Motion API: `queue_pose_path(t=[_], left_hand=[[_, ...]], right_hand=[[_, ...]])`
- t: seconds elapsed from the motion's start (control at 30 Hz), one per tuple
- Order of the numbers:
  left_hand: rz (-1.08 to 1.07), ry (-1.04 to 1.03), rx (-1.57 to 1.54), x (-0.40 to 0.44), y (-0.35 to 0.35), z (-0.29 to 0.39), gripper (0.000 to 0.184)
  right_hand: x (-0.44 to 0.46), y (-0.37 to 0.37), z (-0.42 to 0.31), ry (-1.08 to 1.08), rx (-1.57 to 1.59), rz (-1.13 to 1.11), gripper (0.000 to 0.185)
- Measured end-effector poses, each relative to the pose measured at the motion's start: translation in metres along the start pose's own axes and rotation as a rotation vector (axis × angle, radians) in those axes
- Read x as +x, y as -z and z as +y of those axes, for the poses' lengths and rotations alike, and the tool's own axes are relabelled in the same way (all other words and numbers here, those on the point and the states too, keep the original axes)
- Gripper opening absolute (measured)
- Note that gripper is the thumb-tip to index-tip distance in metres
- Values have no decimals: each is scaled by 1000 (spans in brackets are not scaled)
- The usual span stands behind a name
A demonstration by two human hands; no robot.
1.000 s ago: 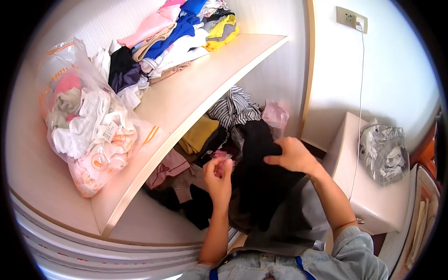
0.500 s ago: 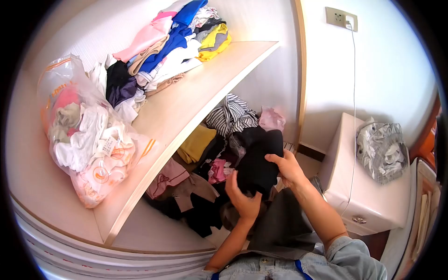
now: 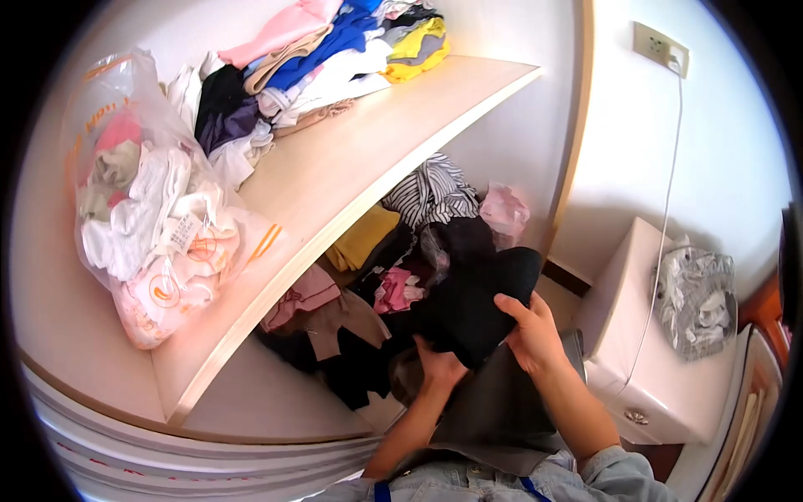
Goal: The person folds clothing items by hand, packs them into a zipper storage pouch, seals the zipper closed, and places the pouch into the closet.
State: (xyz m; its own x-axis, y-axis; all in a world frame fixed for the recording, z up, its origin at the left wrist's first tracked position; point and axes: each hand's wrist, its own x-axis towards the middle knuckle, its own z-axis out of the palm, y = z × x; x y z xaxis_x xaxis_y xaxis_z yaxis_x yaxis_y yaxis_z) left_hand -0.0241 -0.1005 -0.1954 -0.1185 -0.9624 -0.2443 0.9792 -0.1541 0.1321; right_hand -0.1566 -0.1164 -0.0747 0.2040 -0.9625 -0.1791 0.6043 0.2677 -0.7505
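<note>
Black garment (image 3: 478, 308) folded smaller, both hands (image 3: 483, 345) gripping its lower edges, shelf (image 3: 360, 159) edge apart at left.

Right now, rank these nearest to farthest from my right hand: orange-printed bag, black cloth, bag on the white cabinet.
1. Black cloth, held in your right hand.
2. Bag on the white cabinet, off to the right.
3. Orange-printed bag, far left on the shelf.
</note>
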Motion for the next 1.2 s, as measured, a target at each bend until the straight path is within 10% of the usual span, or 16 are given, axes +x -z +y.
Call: queue_pose_path(t=[0.17,0.53,0.73,0.9,1.07,1.2], left_hand=[[-724,-114,-192,49,-17,56,58],[238,-778,343,131,-18,330,76],[513,-741,826,138,80,311,96],[973,-724,1525,186,46,303,100],[973,-910,1780,209,34,314,87],[699,-914,1243,216,29,318,70]], right_hand=[[20,1,6,-5,37,-30,43],[262,-119,136,-300,6,-511,58],[212,-38,274,-433,-236,-733,40],[120,-8,205,-580,-411,-695,27],[77,19,127,-267,-507,-685,24],[83,69,127,-371,-366,-493,23]])
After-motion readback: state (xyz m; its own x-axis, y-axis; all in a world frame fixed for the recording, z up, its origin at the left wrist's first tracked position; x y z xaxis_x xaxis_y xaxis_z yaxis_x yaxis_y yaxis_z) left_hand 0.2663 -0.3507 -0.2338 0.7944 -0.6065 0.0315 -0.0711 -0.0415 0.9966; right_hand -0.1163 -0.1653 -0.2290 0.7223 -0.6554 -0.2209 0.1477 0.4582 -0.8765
